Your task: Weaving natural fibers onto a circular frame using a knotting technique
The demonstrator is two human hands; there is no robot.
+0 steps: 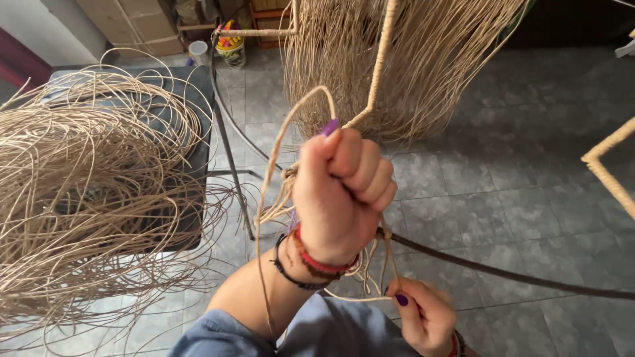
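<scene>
My left hand (340,195) is raised in the middle of the view, clenched in a fist on a thin tan wicker strand (301,102) that loops up and over beside it. Bead and cord bracelets circle its wrist. My right hand (423,317) is low at the bottom right, pinching the strand ends where they wrap a dark metal rod (503,271). A wicker-wrapped frame bar (378,66) rises just behind the fist. A curtain of loose wicker strands (430,59) hangs behind that bar.
A big tangled heap of wicker strands (86,192) lies on a dark table (192,99) at the left. Another wrapped frame corner (605,165) shows at the right edge. On the grey tiled floor (516,152) behind are cardboard boxes (139,23), a white cup (198,49) and a colourful container (230,46).
</scene>
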